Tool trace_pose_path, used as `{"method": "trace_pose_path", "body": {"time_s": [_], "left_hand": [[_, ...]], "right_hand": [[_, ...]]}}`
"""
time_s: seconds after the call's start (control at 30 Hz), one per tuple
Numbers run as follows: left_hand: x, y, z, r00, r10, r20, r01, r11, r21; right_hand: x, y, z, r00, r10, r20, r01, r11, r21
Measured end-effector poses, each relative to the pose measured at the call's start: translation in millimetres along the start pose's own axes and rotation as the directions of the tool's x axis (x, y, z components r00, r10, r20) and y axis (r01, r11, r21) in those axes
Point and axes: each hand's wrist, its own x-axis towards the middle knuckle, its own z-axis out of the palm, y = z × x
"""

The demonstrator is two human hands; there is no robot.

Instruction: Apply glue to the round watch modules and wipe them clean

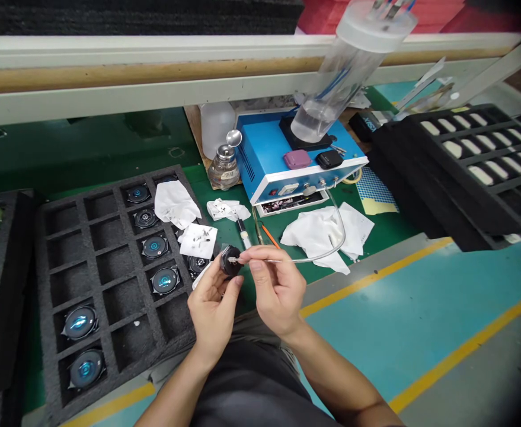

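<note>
My left hand [213, 305] is closed round the edge of a dark round watch [228, 254], tilted up between thumb and fingers. My right hand [280, 290] pinches a thin tube [317, 257] near its pale tip, which is at the watch's face; I cannot tell if they touch. From there the tube curves up to the front of a blue machine [267, 160]. Left of my hands lies a black foam tray [120, 284] with several round watches in its compartments. A white paper with small dark bits [198, 240] lies just above my left hand.
On the machine stand a clear cylinder [316, 112], a purple case [297, 159] and a black case [329, 158]. A glass bottle [224, 169] stands left of it. Crumpled white wipes [309, 231] and an orange stick [270, 236] lie in front. Foam trays [469, 196] are stacked right.
</note>
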Motion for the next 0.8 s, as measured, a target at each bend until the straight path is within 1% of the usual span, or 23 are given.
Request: {"method": "trace_pose_path", "body": {"time_s": [0.4, 0.8], "left_hand": [[-0.2, -0.1, -0.2, 0.999, -0.036, -0.013, 0.037, 0.999, 0.03], [-0.2, -1.2, -0.7, 1.0, -0.019, -0.012, 0.019, 1.0, 0.017]], "right_hand": [[-0.9, 0.1, -0.4, 1.0, 0.011, -0.002, -0.011, 1.0, -0.016], [-1.0, -0.2, -0.3, 1.0, 0.011, -0.01, -0.011, 1.0, -0.021]]}}
